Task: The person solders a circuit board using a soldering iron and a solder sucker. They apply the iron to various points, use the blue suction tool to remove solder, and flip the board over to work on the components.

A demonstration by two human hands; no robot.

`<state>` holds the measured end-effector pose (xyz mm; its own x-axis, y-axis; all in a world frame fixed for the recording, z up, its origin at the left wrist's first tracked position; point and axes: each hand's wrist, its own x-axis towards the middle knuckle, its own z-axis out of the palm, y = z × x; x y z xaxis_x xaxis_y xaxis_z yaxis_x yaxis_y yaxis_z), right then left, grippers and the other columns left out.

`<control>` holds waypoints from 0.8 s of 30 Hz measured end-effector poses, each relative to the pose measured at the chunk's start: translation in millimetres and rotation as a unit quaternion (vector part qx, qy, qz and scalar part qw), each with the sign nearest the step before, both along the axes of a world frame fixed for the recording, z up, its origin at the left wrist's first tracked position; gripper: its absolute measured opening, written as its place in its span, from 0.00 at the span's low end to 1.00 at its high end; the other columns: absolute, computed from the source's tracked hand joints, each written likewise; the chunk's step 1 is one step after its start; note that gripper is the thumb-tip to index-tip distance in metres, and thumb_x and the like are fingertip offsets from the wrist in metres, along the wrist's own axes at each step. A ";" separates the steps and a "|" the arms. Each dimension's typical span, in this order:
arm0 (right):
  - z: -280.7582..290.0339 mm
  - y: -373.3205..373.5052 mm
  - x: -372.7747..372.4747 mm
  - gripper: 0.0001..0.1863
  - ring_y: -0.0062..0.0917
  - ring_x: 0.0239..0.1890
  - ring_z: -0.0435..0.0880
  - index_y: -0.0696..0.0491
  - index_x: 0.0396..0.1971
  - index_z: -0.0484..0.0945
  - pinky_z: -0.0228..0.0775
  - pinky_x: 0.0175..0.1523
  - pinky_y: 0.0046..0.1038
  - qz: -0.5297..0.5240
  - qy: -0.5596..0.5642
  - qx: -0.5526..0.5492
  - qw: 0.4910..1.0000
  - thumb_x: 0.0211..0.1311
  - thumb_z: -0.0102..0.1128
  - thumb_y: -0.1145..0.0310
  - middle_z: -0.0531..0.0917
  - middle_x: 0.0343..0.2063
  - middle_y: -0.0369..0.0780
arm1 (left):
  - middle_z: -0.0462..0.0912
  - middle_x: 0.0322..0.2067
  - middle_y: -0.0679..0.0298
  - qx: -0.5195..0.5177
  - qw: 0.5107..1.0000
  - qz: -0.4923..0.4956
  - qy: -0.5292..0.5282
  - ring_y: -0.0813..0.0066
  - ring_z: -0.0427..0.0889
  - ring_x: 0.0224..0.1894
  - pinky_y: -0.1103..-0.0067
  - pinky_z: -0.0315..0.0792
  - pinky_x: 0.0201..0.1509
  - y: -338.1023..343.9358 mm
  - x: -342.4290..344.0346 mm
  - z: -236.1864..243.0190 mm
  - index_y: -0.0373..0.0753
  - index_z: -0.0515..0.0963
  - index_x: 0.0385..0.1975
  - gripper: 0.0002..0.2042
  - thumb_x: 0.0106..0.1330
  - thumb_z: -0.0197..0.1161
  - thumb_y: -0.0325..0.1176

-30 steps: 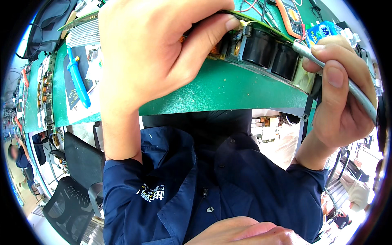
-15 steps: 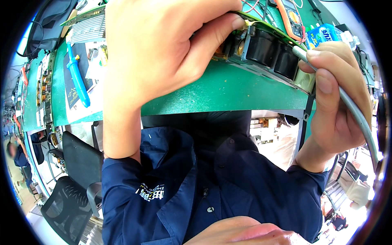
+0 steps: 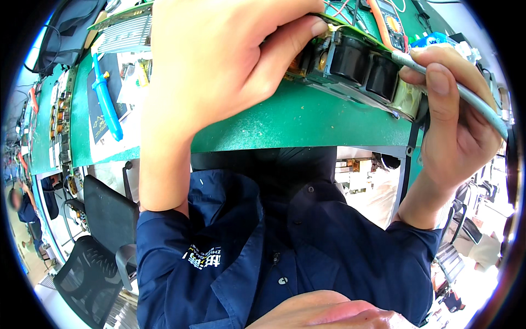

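Note:
My left hand [image 3: 219,60] grips a green circuit board [image 3: 350,60] tilted on its edge above the green bench mat [image 3: 296,120]; two large black cylindrical capacitors stand out from its face. My right hand [image 3: 455,120] holds a light blue-grey pen-like tool [image 3: 471,98], pinched between thumb and fingers, its metal tip resting against the board's right end beside the capacitors. Much of the board is hidden behind my left hand.
A blue-handled screwdriver [image 3: 107,98] lies on the mat at left, by a finned board [image 3: 123,30] and a row of boards [image 3: 57,120]. An orange multimeter [image 3: 389,22] sits behind. Black mesh chairs [image 3: 93,263] stand lower left; another person [image 3: 22,203] is far left.
My right hand has shifted its hold on the tool, the handle swinging out toward the right while the tip stays at the board. My left hand keeps the board nearly still.

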<state>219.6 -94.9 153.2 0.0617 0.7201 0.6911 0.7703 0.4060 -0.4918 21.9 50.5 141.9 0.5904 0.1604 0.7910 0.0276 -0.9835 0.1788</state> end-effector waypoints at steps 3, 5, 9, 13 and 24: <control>0.8 -0.9 -0.3 0.09 0.27 0.30 0.84 0.67 0.37 0.80 0.74 0.40 0.20 0.004 0.012 -0.013 1.000 0.66 0.55 0.76 0.83 0.35 0.47 | 0.74 0.17 0.60 -0.017 1.000 -0.016 -0.019 0.59 0.74 0.19 0.71 0.66 0.23 5.6 2.0 -5.3 0.35 0.76 0.23 0.03 0.50 0.64 0.25; 0.2 1.2 0.6 0.09 0.26 0.31 0.83 0.67 0.38 0.79 0.74 0.41 0.21 0.015 0.015 -0.006 1.000 0.67 0.53 0.76 0.83 0.35 0.47 | 0.74 0.18 0.60 -0.010 1.000 -0.007 -0.010 0.59 0.75 0.20 0.71 0.66 0.24 5.2 -1.5 -2.0 0.36 0.76 0.23 0.03 0.53 0.63 0.27; 1.4 -1.5 12.2 0.10 0.26 0.30 0.82 0.68 0.38 0.79 0.73 0.40 0.22 0.021 0.030 0.032 0.999 0.67 0.51 0.76 0.83 0.35 0.48 | 0.74 0.19 0.59 0.007 0.999 0.026 0.040 0.58 0.75 0.22 0.71 0.67 0.25 3.1 -4.7 3.8 0.36 0.76 0.23 0.04 0.55 0.62 0.29; 2.6 -10.3 -7.1 0.10 0.24 0.26 0.80 0.69 0.39 0.79 0.71 0.35 0.21 -0.030 0.009 0.089 0.996 0.66 0.52 0.77 0.82 0.30 0.48 | 0.75 0.20 0.59 -0.010 1.000 0.012 0.008 0.57 0.76 0.23 0.70 0.68 0.26 9.6 -1.4 -8.9 0.36 0.76 0.24 0.05 0.56 0.62 0.30; -55.0 -56.9 -75.0 0.14 0.27 0.26 0.84 0.68 0.46 0.76 0.75 0.35 0.23 -0.103 -0.040 0.091 0.990 0.68 0.50 0.73 0.84 0.26 0.50 | 0.76 0.20 0.58 0.029 0.999 0.042 0.001 0.54 0.77 0.25 0.69 0.69 0.28 9.0 -3.3 -7.6 0.37 0.77 0.24 0.07 0.59 0.61 0.33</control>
